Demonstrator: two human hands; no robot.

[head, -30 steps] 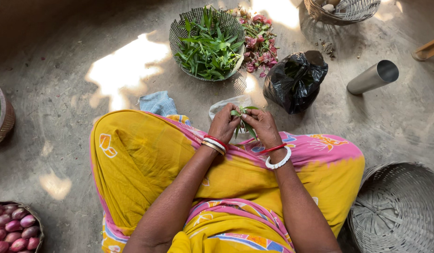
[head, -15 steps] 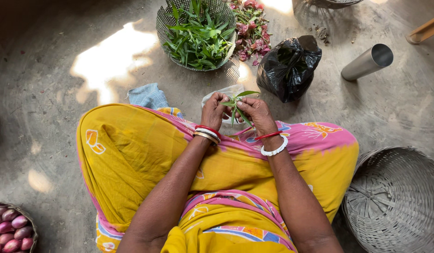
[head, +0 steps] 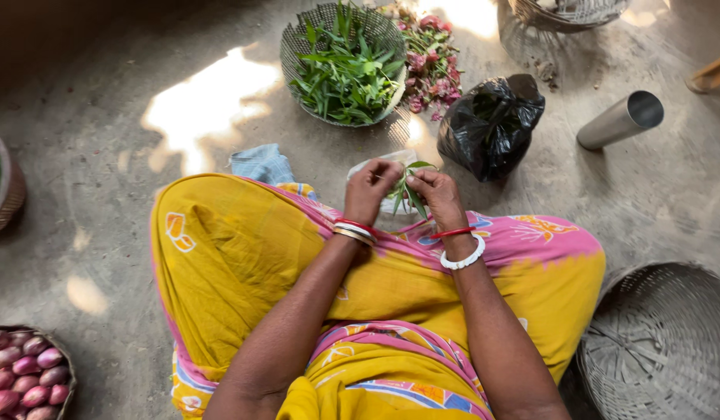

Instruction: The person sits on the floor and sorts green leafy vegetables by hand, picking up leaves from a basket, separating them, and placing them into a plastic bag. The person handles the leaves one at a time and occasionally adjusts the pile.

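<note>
My left hand (head: 373, 185) and right hand (head: 436, 194) pinch a leafy sprig (head: 406, 189) over my lap; it looks light, limp, best gripped by its stem

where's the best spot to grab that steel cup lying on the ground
Probably around the middle of the steel cup, coming down from above. It lies on its side, open mouth pointing up-right, so its round wall is bare on both long sides. Both hands are holding a green sprig.

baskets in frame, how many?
5, some cropped: basket of greens top centre, wire basket top right, empty basket bottom right, onion basket bottom left, basket left edge.
</note>
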